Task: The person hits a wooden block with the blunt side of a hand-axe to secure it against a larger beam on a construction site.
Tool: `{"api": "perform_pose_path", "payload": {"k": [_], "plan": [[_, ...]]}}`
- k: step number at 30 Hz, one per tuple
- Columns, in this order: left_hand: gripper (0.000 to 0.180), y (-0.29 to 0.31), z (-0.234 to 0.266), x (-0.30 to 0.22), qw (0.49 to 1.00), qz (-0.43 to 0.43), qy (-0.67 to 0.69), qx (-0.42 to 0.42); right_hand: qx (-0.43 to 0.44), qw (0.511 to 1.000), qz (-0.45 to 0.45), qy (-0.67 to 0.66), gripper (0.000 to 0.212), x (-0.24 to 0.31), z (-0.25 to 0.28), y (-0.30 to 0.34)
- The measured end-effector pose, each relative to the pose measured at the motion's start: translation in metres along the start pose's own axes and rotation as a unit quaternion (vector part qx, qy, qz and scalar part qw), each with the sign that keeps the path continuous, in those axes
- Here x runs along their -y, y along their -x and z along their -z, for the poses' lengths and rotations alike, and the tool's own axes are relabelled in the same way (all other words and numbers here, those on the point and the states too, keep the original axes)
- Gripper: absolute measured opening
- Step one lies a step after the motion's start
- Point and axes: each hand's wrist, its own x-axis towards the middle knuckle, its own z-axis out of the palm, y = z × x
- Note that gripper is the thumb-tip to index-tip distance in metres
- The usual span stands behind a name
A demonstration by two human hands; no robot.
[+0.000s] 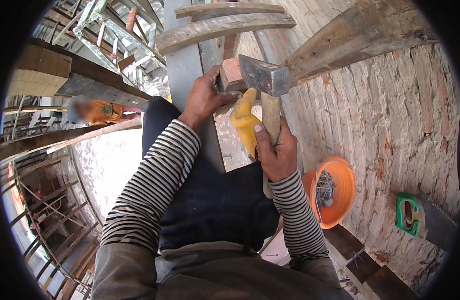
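My right hand (277, 152) is closed round the wooden handle of a hammer (272, 80), its heavy steel head pointing away from me. My left hand (205, 95) grips a short wooden block (231, 74) with a reddish end, close to the left side of the hammer head. A yellow boot (246, 125) shows between my hands, just left of the hammer handle. The undersides of the block and the fingertips behind it are partly hidden.
An orange bucket (340, 192) holding nails stands at my right by a rough wall (370, 125). A green-handled saw (410, 215) lies beyond it. Thick timber beams (360, 40) cross ahead. At far left, a person in an orange shirt (105, 112) is below among wooden scaffolding.
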Motion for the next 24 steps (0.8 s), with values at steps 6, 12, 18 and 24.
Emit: {"api": "perform_pose_path", "payload": {"k": [6,12,18,24], "plan": [[0.064,0.002,0.002,0.007,1.0,-0.019,0.001,-0.007,-0.078,0.984,0.152,-0.058,0.022,0.017,0.0,0.01],[0.061,0.003,0.001,-0.002,1.0,0.005,-0.003,0.007,-0.029,0.997,0.07,0.022,0.022,-0.007,-0.014,-0.007],[0.067,0.006,0.008,-0.007,1.0,0.011,-0.006,0.019,0.037,0.989,-0.053,-0.132,0.025,-0.023,-0.006,-0.007],[0.075,0.01,0.004,-0.008,0.997,0.038,0.056,0.039,0.122,0.891,-0.3,-0.319,0.026,-0.006,0.033,-0.027]]}}
